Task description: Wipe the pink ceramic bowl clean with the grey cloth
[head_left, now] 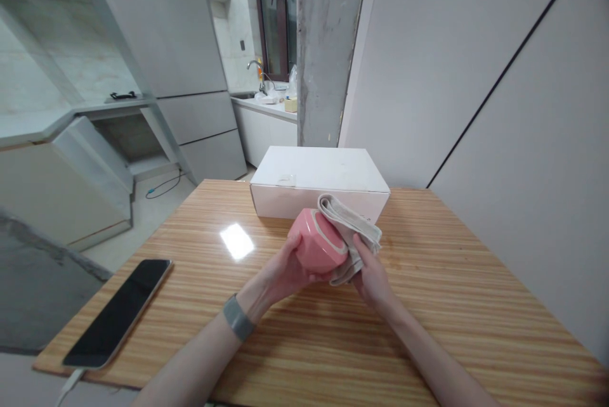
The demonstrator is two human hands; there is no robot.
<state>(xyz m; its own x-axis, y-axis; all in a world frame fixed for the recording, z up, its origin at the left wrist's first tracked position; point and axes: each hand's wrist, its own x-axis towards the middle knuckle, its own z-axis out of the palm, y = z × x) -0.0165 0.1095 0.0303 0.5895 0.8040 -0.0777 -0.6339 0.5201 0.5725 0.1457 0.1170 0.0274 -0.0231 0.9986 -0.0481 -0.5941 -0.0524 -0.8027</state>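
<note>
A glossy pink bowl [314, 247] is tipped on its side above the table, its base turned to the right. My left hand [289, 271], with a grey band on the wrist, is closed around the bowl's left and lower side. In my right hand [372, 275] is a folded light grey cloth [349, 220], gripped between thumb and fingers. The cloth lies against the bowl's base and covers part of it. Some fingers of the right hand are hidden behind the cloth.
A white box [318, 169] stands on the wood-grain table [457, 305] just beyond my hands. A phone [121, 309] with a white cable lies at the table's left edge. Walls rise at the right, and a kitchen with a sink [243, 95] is behind.
</note>
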